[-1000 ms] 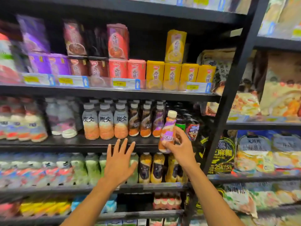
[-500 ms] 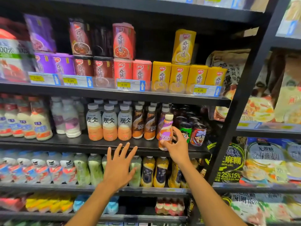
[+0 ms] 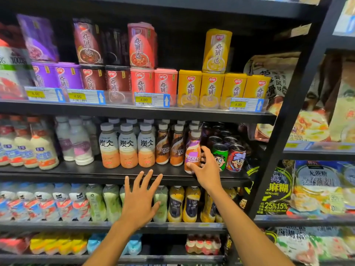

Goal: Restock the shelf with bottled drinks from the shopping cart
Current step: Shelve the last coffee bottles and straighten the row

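Rows of drinks fill the black middle shelf (image 3: 76, 172). My left hand (image 3: 139, 200) hovers before its near edge, fingers spread, holding nothing. My right hand (image 3: 208, 170) wraps fingers and thumb round the purple Nescafe bottle (image 3: 192, 150) at that edge, just right of the brown Nescafe bottles (image 3: 162, 148).

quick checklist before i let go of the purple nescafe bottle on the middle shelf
1. Right hand grip on the purple Nescafe bottle: thumb and fingers wrap its lower half. Ok.
2. Bottle upright: top leans slightly right. Not ok.
3. Base seated on the middle shelf: hidden by the thumb. Cannot tell.
4. Slot: bottle sits between the brown Nescafe bottle and the green can. Ok.
5. Label faces front and is readable. Ok.
6. Left hand: open, holds nothing, lower down and clear of the bottle. Ok.
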The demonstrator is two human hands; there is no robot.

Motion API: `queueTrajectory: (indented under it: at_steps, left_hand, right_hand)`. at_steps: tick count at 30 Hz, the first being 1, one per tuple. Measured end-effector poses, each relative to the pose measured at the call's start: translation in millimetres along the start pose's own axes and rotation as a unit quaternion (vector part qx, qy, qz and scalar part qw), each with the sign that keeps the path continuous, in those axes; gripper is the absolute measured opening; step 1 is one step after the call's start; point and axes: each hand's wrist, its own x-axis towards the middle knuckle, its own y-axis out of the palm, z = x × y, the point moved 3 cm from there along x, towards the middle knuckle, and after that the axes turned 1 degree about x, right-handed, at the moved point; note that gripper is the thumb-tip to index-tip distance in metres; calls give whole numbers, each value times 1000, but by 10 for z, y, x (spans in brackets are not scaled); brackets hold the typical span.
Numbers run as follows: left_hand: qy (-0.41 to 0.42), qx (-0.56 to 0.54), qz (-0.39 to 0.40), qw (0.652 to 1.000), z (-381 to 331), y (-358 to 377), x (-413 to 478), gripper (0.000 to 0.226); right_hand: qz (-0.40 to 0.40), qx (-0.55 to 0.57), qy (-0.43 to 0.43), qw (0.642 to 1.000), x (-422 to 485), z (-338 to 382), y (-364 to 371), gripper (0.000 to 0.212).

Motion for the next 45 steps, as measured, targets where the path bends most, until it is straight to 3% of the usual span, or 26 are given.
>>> queueTrajectory:
  at_steps: [14, 26, 33, 36, 39, 42, 45]
  left_hand:
    - [-4, -7, -16, 1000, -5, -9, -11, 101]
    - [-6, -4, -14, 1000, -10, -17, -13, 99]
    - [-6, -7, -14, 1000, -9, -15, -15, 101]
    - [-5, -8, -16, 1000, -7, -8, -9, 102]
    - [-4, -8, -17, 1000, -13, -3, -10, 102]
    - [-7, -10, -18, 1000, -8, -3, -11, 102]
    - [-6, -10, -16, 1000, -11, -8, -11, 102]
  right_hand:
    - [-17, -57, -2, 998, 163, -78, 73, 55]
    - [-27, -91, 22, 995, 257, -40, 79, 68]
    - [-5, -140, -15, 990, 168, 38, 36, 58]
    - [0, -233, -113, 966, 14, 69, -13, 70]
    - [-24, -353, -195, 915, -73, 37, -58, 78]
    - [-52, -449, -222, 864, -64, 55, -82, 75]
    - [-52, -485, -230, 842, -32, 67, -81, 68]
